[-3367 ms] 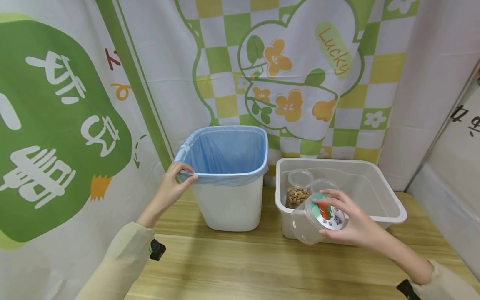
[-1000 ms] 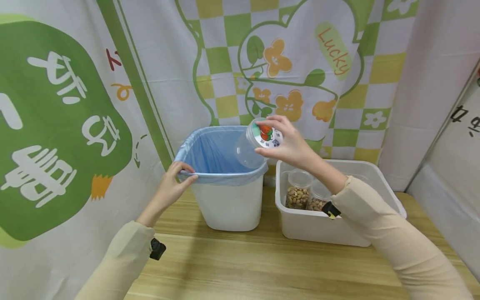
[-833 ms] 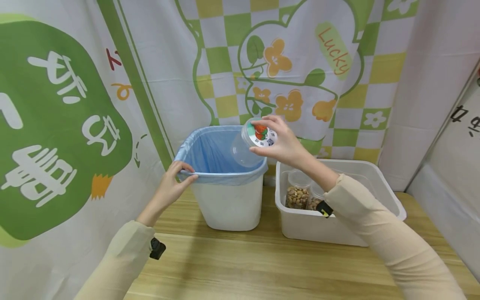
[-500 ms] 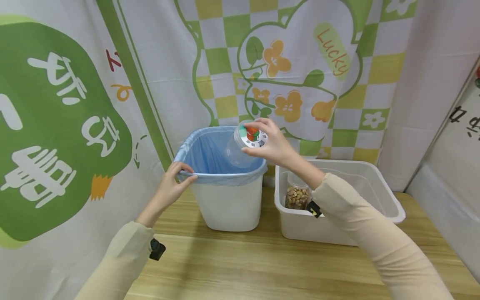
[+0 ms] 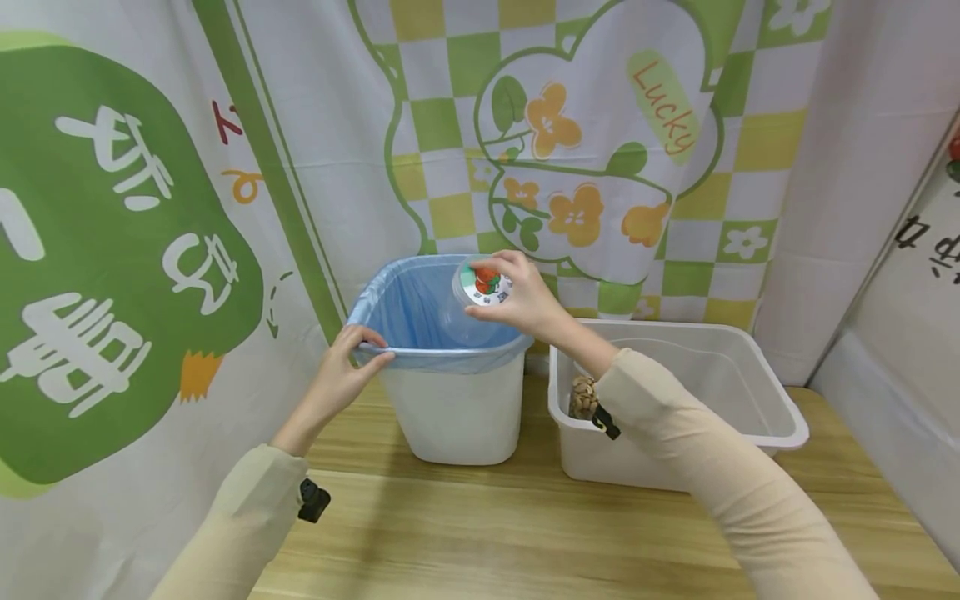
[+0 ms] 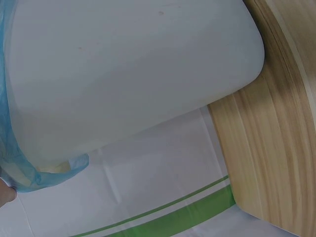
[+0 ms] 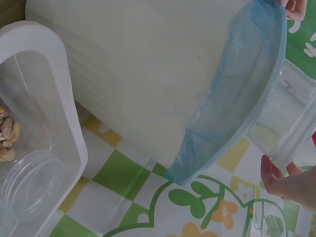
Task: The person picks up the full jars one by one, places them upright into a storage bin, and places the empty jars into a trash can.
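Observation:
A white trash can [image 5: 457, 417] lined with a blue plastic bag [image 5: 405, 304] stands on the wooden table. My left hand [image 5: 341, 375] pinches its near-left rim, thumb outside over the liner; in the left wrist view only a fingertip [image 6: 6, 193] shows. From the right, my right hand [image 5: 521, 296] grips a clear plastic jar [image 7: 291, 108] by its lid [image 5: 483, 283], which has a strawberry label. The jar is tilted, its base pointing down-left at the bin's mouth. I see nothing inside it.
Right of the can sits a white plastic tub [image 5: 750, 367]. In it are nuts [image 5: 583, 398] in a clear jar, partly behind my right forearm, and another clear jar top [image 7: 34, 182]. A printed curtain [image 5: 600, 125] hangs close behind.
My right hand has carried the jar from over the tub leftward to the can's mouth, most recently moving left and lower. The left hand has stayed on the rim.

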Available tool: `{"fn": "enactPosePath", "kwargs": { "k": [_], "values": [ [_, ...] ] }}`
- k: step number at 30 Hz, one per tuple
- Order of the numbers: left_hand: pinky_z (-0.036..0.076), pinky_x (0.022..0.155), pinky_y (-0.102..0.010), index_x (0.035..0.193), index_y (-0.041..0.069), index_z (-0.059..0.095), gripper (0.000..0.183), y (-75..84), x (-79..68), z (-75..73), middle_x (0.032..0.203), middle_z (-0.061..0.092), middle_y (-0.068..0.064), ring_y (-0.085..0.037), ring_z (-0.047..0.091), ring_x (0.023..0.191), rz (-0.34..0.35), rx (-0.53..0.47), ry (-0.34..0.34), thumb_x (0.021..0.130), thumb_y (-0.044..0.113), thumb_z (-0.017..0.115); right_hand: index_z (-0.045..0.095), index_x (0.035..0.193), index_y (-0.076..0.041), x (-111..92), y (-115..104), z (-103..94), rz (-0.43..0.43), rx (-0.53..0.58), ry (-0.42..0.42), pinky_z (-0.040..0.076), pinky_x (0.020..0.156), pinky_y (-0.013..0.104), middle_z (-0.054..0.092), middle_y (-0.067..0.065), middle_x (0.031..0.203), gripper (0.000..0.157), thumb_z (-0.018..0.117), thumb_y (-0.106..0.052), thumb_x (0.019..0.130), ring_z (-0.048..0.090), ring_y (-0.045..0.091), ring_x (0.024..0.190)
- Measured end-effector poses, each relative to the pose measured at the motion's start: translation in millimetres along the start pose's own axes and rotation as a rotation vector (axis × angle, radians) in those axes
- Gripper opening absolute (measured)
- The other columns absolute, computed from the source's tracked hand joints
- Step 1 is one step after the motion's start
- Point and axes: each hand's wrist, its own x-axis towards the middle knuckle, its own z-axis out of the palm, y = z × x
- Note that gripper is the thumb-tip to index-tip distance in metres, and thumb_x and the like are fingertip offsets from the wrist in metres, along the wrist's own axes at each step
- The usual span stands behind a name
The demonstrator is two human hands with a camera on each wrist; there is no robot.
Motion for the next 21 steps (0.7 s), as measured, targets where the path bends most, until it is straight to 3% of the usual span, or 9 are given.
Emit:
{"fn": "enactPosePath", "kwargs": {
  "k": [12, 21],
  "values": [
    [0.031, 0.085, -0.046, 0.087, -0.009, 0.052, 0.013, -0.1, 0.7, 1.1, 0.092, 0.050, -0.022, -0.030, 0.043, 0.093, 0.016, 0.005, 0.013, 0.079, -0.004, 0.061, 0.055, 0.120, -0.014, 10.7, -1.0, 12.4, 0.031, -0.075, -0.056, 0.037, 0.087, 0.046, 0.036, 0.015, 0.129, 0.058, 0.076, -0.027, 0.068, 0.030, 0.034, 0.117],
    [0.032, 0.084, -0.046, 0.086, -0.010, 0.052, 0.013, -0.7, 0.5, 1.7, 0.091, 0.050, -0.022, -0.031, 0.043, 0.092, 0.028, 0.018, 0.020, 0.078, -0.006, 0.061, 0.055, 0.118, -0.012, 9.4, 1.1, 13.7, 0.005, -0.078, -0.111, 0.032, 0.096, 0.043, 0.039, 0.014, 0.127, 0.049, 0.070, -0.031, 0.075, 0.035, 0.028, 0.119]
  ]
}}
